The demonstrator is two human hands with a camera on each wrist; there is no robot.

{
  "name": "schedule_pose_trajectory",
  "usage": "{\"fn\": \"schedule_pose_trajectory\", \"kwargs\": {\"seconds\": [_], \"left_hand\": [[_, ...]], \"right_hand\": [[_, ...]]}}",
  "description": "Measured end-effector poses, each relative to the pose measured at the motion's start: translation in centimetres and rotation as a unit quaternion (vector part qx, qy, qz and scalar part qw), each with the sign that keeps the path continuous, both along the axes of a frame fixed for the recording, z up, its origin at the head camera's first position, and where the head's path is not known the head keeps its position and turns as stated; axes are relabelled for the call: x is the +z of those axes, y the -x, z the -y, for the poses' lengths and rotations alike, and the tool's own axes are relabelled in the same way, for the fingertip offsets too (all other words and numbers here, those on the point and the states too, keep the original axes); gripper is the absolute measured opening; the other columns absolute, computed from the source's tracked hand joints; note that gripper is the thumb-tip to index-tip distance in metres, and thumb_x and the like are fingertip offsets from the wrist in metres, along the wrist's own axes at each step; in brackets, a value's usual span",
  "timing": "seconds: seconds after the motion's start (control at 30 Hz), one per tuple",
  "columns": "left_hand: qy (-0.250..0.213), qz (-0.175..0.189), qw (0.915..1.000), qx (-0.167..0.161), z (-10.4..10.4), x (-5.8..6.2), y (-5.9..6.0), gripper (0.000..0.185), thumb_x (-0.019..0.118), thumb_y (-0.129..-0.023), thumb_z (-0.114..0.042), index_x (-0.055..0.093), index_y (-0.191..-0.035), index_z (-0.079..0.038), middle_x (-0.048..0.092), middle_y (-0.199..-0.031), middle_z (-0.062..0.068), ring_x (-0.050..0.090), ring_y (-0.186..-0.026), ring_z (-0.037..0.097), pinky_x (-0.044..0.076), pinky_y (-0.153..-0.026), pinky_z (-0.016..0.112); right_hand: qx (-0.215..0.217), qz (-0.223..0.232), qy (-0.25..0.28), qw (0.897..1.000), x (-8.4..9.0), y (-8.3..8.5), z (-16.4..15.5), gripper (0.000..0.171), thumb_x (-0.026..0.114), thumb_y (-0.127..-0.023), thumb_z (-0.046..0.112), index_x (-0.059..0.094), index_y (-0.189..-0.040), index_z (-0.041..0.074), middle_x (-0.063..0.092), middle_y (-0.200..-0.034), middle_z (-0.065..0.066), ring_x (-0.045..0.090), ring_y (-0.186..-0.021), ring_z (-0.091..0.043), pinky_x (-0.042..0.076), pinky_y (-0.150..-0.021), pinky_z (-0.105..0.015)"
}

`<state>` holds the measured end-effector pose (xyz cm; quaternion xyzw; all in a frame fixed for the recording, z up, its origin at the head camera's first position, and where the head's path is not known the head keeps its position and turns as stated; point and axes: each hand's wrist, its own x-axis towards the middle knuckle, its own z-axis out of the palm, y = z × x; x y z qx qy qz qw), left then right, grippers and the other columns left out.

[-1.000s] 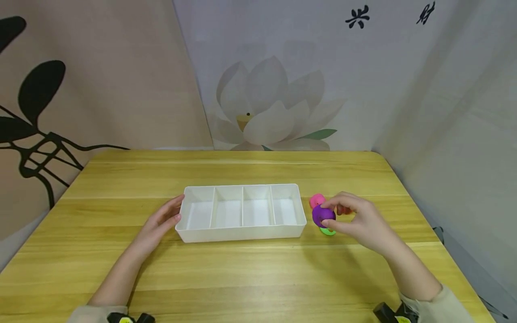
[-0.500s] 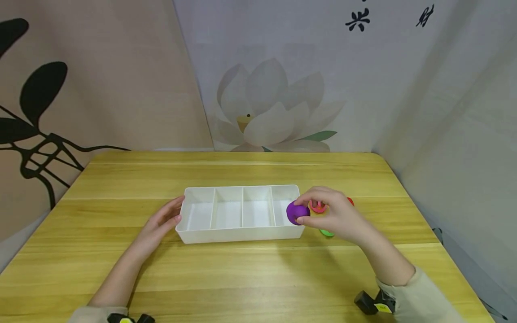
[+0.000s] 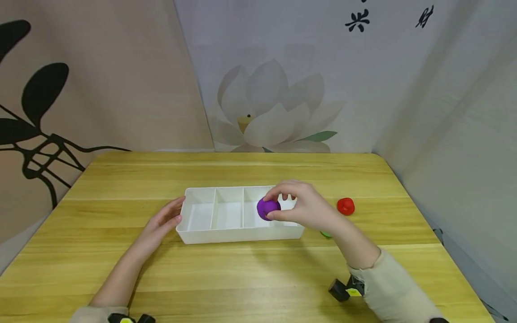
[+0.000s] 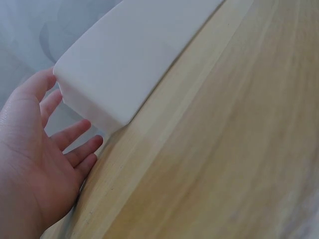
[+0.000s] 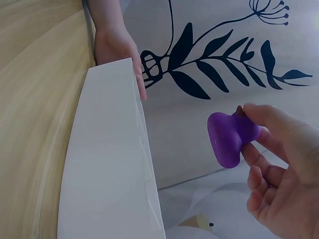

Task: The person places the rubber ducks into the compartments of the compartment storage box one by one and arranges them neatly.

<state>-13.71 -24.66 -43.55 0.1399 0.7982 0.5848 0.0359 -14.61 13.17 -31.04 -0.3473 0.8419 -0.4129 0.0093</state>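
My right hand (image 3: 304,204) pinches a small purple rubber duck (image 3: 267,210) between thumb and fingers. It holds the duck above the third compartment from the left of a white divided tray (image 3: 238,235). The right wrist view shows the purple duck (image 5: 227,139) tilted, apart from the tray wall (image 5: 104,149). At the tray's left end, my left hand (image 3: 163,222) rests against the wall with its fingers extended. In the left wrist view, the fingertips of this hand (image 4: 45,159) touch the tray corner (image 4: 94,102).
A red toy (image 3: 345,206) sits on the wooden table (image 3: 202,278) right of the tray. Part of a green toy (image 3: 326,234) shows beneath my right wrist. Printed cloth (image 3: 274,80) hangs behind the table's far edge.
My right hand has carried the purple duck leftward, from beside the tray to above it. The pink toy seen earlier is now hidden behind that hand. My left hand has stayed put.
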Motion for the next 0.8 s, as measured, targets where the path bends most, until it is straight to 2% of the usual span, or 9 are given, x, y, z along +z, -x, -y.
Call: {"fn": "schedule_pose_trajectory", "kwargs": {"seconds": [0.23,0.4,0.53,0.8], "left_hand": [[-0.004,0.000,1.0000,-0.001,0.0,0.0,0.0,0.046,0.045,-0.095,-0.022,0.032,-0.140,-0.022,0.038,-0.136,0.009,0.036,-0.121,0.025,0.038,-0.088,0.021],[-0.005,0.004,1.0000,-0.002,-0.1,0.1,0.0,0.046,0.044,-0.096,-0.021,0.031,-0.140,-0.022,0.039,-0.136,0.008,0.035,-0.122,0.026,0.038,-0.088,0.022],[-0.005,0.004,1.0000,-0.003,-0.1,0.1,0.0,0.046,0.045,-0.096,-0.021,0.031,-0.140,-0.022,0.037,-0.137,0.009,0.034,-0.123,0.026,0.037,-0.088,0.021],[-0.009,0.009,0.9999,-0.001,-0.1,0.1,0.0,0.047,0.045,-0.095,-0.022,0.031,-0.140,-0.022,0.038,-0.136,0.009,0.034,-0.122,0.026,0.037,-0.088,0.021]], "right_hand": [[0.024,0.007,0.005,1.000,0.0,1.0,2.4,0.024,0.074,-0.072,0.036,0.066,-0.093,0.028,0.058,-0.083,0.014,0.048,-0.080,-0.017,0.041,-0.064,-0.036],[0.041,0.003,0.008,0.999,-0.2,1.6,4.2,0.022,0.075,-0.072,0.032,0.067,-0.091,0.026,0.059,-0.081,0.016,0.048,-0.079,-0.014,0.041,-0.065,-0.034],[0.046,0.014,0.005,0.999,-0.3,2.2,5.6,0.021,0.076,-0.072,0.030,0.067,-0.090,0.025,0.060,-0.082,0.017,0.048,-0.081,-0.017,0.040,-0.064,-0.031],[0.054,0.033,0.000,0.998,-0.5,3.2,8.2,0.022,0.076,-0.071,0.028,0.068,-0.091,0.023,0.062,-0.083,0.017,0.048,-0.081,-0.014,0.041,-0.064,-0.028]]}}
